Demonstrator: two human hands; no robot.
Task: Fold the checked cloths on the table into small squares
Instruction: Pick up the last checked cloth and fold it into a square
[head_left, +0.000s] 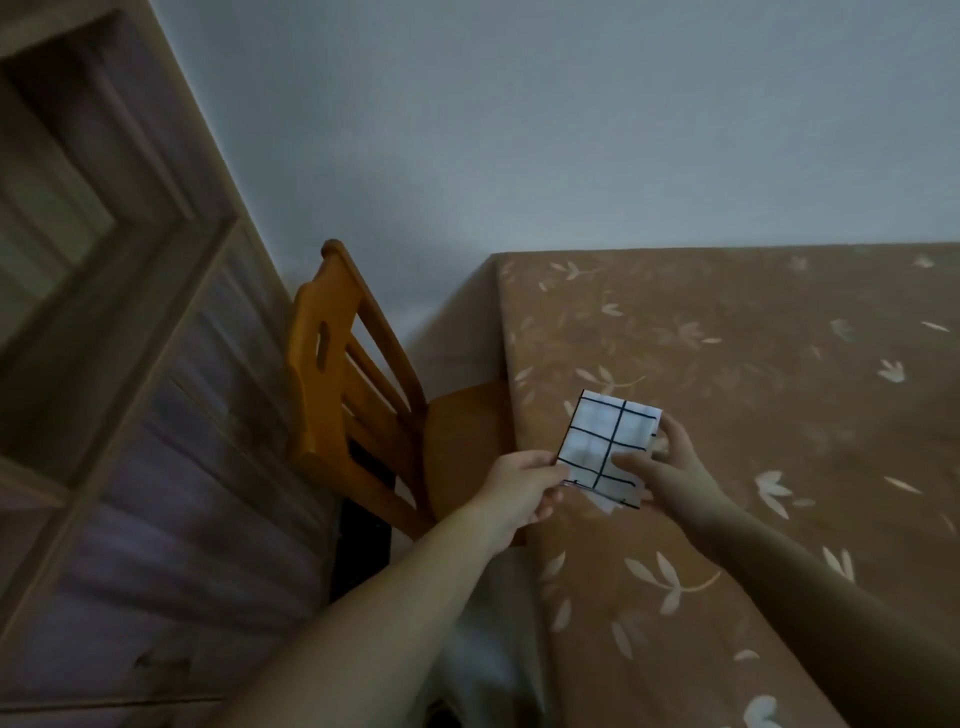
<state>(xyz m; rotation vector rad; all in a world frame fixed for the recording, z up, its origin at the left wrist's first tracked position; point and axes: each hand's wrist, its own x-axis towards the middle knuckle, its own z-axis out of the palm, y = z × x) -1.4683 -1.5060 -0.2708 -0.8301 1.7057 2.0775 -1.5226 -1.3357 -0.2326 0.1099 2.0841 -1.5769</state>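
Note:
A small white cloth with black check lines (605, 441), folded into a rough square, is held just above the left edge of the table (753, 415). My left hand (522, 491) pinches its lower left corner. My right hand (670, 478) grips its right side, thumb on top and fingers curled behind. A loose layer of the cloth sticks out below the lower right corner.
The table wears a brown tablecloth with pale leaf prints. An orange wooden chair (353, 395) stands pushed in at the table's left side. A wooden door (104, 364) fills the left of the view, with a plain grey wall behind.

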